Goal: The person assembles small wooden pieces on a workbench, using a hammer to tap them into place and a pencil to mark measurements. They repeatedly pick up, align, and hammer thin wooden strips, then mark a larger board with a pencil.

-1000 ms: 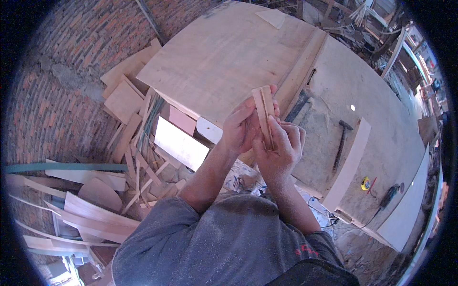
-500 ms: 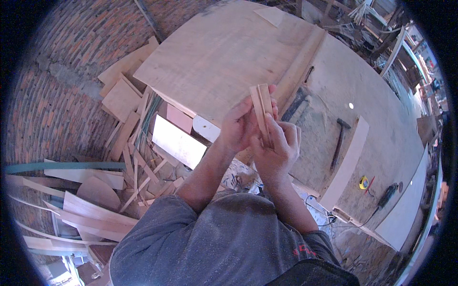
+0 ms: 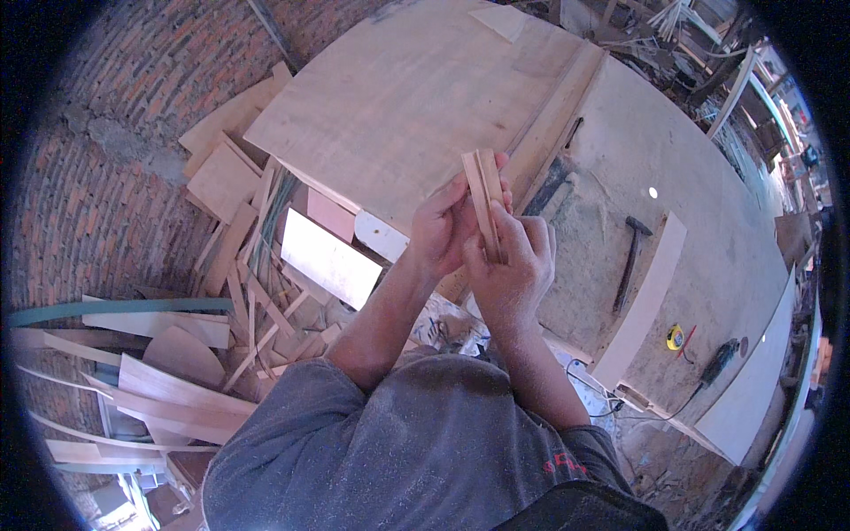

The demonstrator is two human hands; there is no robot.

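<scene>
Between both my hands is a short piece of wood (image 3: 483, 190) with a groove or seam running down its length; whether it is one piece or two strips together I cannot tell. My left hand (image 3: 444, 226) is closed around its left side, with fingertips showing behind its far end. My right hand (image 3: 518, 257) grips the near end, thumb and fingers pressed on it. The wood is held tilted above the near edge of the workbench (image 3: 602, 221). To the right on the bench lie a hammer (image 3: 629, 265) and a long, pale wooden strip (image 3: 639, 305).
A large plywood sheet (image 3: 390, 97) covers the far left of the bench. Right of the strip are a yellow tape measure (image 3: 675, 337) and a dark corded power tool (image 3: 719, 361). Wood offcuts (image 3: 177, 389) pile up at left, by a brick wall (image 3: 115, 115).
The wood and both hands have shifted very slightly away from me. The grip of both hands looks nearly the same, and the bench items stay put.
</scene>
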